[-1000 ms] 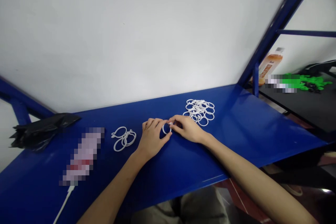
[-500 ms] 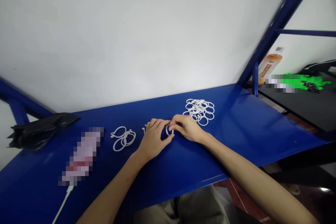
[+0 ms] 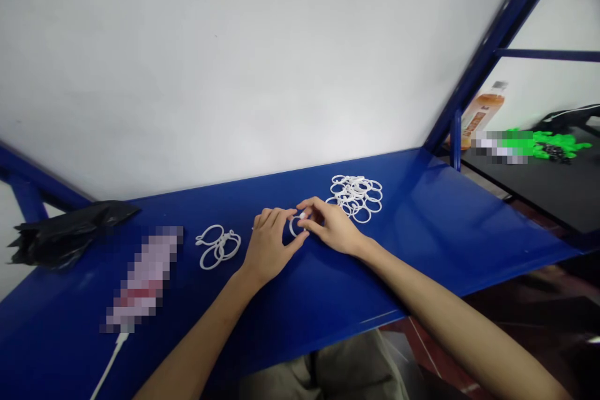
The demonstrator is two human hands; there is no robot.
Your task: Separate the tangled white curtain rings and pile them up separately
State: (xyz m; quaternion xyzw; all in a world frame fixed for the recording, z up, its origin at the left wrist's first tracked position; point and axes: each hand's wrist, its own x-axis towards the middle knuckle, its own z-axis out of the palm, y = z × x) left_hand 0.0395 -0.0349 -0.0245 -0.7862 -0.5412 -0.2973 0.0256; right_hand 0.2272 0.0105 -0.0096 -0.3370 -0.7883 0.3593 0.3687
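My left hand (image 3: 268, 247) and my right hand (image 3: 330, 227) meet over the blue shelf (image 3: 422, 231), both pinching one small white ring (image 3: 297, 226) between their fingertips. The left thumb and fingers curl round the ring's left side; the right fingers close on its clasp at the top right. A heap of several loose white rings (image 3: 356, 195) lies just beyond my right hand. A smaller cluster of linked white rings (image 3: 219, 245) rests to the left of my left hand.
A crumpled black plastic bag (image 3: 65, 234) sits at the far left. A blurred object (image 3: 140, 281) with a white cable (image 3: 110, 365) lies front left. Blue frame posts (image 3: 497, 37) rise at right, with an orange bottle (image 3: 482, 114) and green pieces (image 3: 553, 144) beyond.
Both hands have stayed on the ring, turning it slightly; the right fingers have shifted up to the clasp. The view has tilted a little.
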